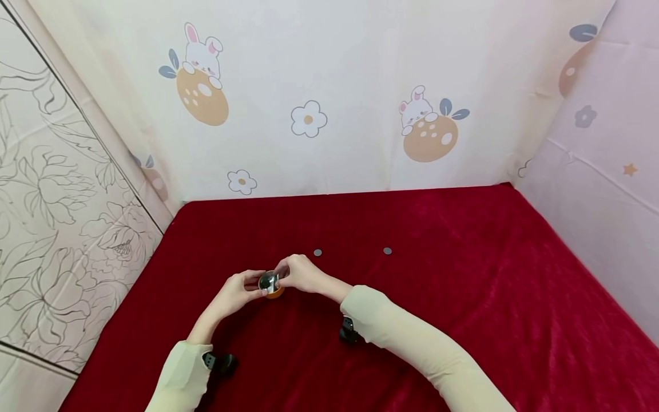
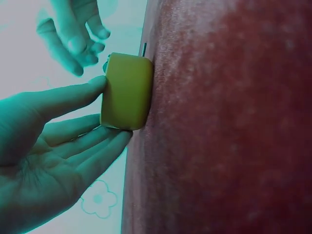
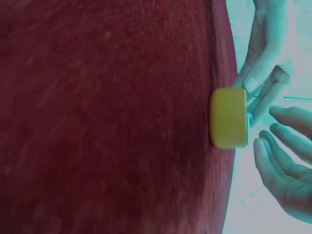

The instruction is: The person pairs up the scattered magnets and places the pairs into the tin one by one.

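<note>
A small round yellow container (image 2: 127, 90) with a rounded lower edge stands on the red cloth; in the head view its top (image 1: 268, 281) looks dark and shiny. My left hand (image 1: 234, 294) holds it from the left, thumb at the rim and fingers against the opposite side. Close over the right side of the container is my right hand (image 1: 304, 273). In the right wrist view its fingers (image 3: 287, 163) are loosely bent and apart from the yellow wall, with nothing visible between them. What lies inside the container cannot be made out.
Two flat grey discs like coins, one nearer (image 1: 317, 252) and one farther right (image 1: 388, 250), lie on the red velvet cloth (image 1: 463, 274) beyond the hands. A patterned curtain (image 1: 350, 154) rises behind the table, and a flower-print panel (image 1: 67, 200) stands at the left.
</note>
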Tool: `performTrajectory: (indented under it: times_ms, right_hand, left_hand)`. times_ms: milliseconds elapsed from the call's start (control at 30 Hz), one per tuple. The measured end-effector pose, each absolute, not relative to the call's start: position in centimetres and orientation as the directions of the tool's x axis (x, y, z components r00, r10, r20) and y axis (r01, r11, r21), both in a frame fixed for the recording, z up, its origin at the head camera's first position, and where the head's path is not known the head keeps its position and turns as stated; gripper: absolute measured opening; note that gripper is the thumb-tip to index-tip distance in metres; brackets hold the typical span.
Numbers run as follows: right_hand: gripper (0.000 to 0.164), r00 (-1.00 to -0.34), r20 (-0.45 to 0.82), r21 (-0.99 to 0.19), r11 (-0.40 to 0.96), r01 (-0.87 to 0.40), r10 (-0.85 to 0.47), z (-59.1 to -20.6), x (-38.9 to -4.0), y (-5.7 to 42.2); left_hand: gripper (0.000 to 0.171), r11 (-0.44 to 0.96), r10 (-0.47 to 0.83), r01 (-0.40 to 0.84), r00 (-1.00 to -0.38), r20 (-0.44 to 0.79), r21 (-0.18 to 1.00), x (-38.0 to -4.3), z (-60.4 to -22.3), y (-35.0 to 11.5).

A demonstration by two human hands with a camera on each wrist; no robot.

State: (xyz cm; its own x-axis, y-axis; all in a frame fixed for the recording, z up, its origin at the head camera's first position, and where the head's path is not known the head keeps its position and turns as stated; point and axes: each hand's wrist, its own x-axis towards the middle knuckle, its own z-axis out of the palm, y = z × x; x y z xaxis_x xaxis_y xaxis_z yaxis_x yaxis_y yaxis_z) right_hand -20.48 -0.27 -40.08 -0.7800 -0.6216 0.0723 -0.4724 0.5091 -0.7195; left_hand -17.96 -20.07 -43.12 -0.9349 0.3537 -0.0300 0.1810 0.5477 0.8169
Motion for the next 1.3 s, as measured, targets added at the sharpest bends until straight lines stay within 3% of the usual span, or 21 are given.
performTrajectory:
  times_ms: [300, 533, 867, 1300]
  right_hand:
    - [0.022, -0.765, 0.081, -0.684, 0.522, -0.509, -0.639, -39.3, -20.8, 3.3]
    - [0.024, -0.789, 0.068, -0.684, 0.547, -0.482, -0.610, -38.8, -21.2, 6.5]
    - [0.025, -0.835, 0.064, -0.696, 0.575, -0.430, -0.547, -38.8, -21.9, 10.9]
    - [0.027, -0.882, 0.078, -0.675, 0.626, -0.390, -0.465, -39.6, -23.2, 15.9]
  left_hand:
    - [0.042, 0.620, 0.346, 0.256, -0.938, 0.034, 0.742, -18.0, -42.2, -19.5]
    - [0.038, 0.636, 0.365, 0.327, -0.926, 0.101, 0.699, -18.4, -41.3, -18.3]
    - [0.039, 0.611, 0.389, 0.312, -0.919, 0.067, 0.727, -19.8, -40.8, -16.0]
    - [0.037, 0.612, 0.474, 0.383, -0.878, 0.066, 0.692, -22.1, -40.2, -12.8]
